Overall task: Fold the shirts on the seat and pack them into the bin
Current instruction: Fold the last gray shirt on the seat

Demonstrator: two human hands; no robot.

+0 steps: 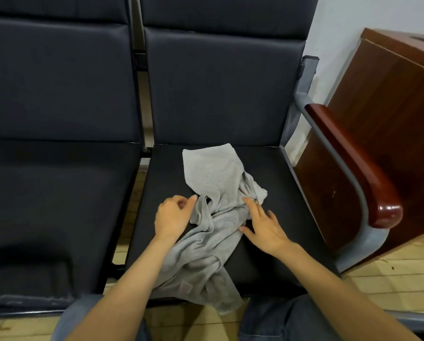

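While the grey shirt [213, 217] lies crumpled and twisted on the right-hand seat [267, 168], its lower part hanging over the front edge, the person's right hand [262, 226] rests on it with fingers straight and spread. The left hand [174, 215] sits at the cloth's left edge with fingers curled; whether it pinches fabric cannot be told. Likely hazards: a pull toward the person could drag the overhanging shirt onto the floor [390, 279], and folding over the twist would set creases; no bin is in view.
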